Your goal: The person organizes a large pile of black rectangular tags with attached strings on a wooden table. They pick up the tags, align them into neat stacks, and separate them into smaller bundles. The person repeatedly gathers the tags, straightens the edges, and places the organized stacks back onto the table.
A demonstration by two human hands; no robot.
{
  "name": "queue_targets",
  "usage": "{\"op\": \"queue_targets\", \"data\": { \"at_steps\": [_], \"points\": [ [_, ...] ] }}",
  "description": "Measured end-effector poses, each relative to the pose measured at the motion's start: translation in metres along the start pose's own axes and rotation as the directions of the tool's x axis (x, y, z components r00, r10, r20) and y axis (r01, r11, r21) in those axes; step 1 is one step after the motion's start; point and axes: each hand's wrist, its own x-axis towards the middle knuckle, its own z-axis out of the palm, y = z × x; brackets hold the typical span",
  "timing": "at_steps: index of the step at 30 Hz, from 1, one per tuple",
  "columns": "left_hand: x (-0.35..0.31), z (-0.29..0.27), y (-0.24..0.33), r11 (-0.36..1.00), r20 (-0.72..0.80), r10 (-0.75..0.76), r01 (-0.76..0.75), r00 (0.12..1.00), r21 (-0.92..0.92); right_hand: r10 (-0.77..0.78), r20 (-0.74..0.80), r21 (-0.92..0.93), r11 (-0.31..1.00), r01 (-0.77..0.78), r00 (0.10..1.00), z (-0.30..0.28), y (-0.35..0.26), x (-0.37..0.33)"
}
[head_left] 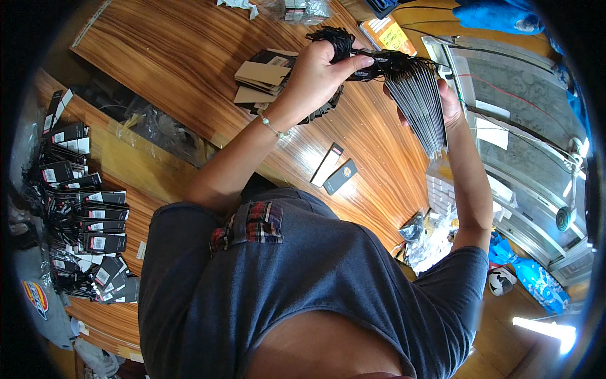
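A thick stack of dark hang tags (416,110) is held up over the table at the right, its cards pressed together and fanning slightly. My right hand (449,104) wraps round the stack's side, fingers partly behind it. Black strings (404,62) run from the tops of the tags toward my left hand (328,66). That hand is closed on the bunched strings, its thumb lying along them. Two loose hang tags (341,177) lie below, one showing a white label. Behind my left forearm spreads a pile of hang tags (262,76), some with beige cards showing.
Several bundles of black hang tags (104,215) line the left side table. Between the tables lies a gap with plastic wrap (151,126). An orange notebook (388,35) sits at the far edge, near a window frame (524,120). Clear plastic bags (432,243) lie at right.
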Motion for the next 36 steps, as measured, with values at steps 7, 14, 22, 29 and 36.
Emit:
{"op": "queue_targets", "data": {
  "at_steps": [7, 14, 22, 29, 36],
  "points": [
    [-0.001, 0.002, 0.002, 0.996, -0.025, -0.065, 0.063, 0.998, -0.063, -0.011, 0.157, 0.18, 0.983, -0.017, 0.988, -0.007, 0.002, 0.002],
    [0.0, -0.002, 0.004, 0.997, 0.046, -0.053, 0.05, 0.998, 0.064, 0.148, -0.083, -0.153, 0.975, -0.159, 0.985, -0.033, -0.02, -0.017],
    [-0.006, -0.011, 0.004, 0.93, -0.017, -0.336, 0.329, 0.942, -0.167, 0.282, -0.271, -0.948, 0.086, -0.306, 0.92, 0.003, -0.102, 0.003],
    [-0.019, -0.004, 0.01, 0.985, 0.275, -0.169, 0.151, 0.946, 0.087, 0.404, -0.319, -0.947, -0.107, -0.302, 0.857, 0.034, -0.142, 0.018],
    [-0.033, 0.016, -0.006, 0.988, 0.343, -0.122, 0.082, 0.931, 0.129, 0.629, -0.375, -0.871, 0.011, -0.49, 0.681, 0.091, -0.186, 0.06]
  ]
}}
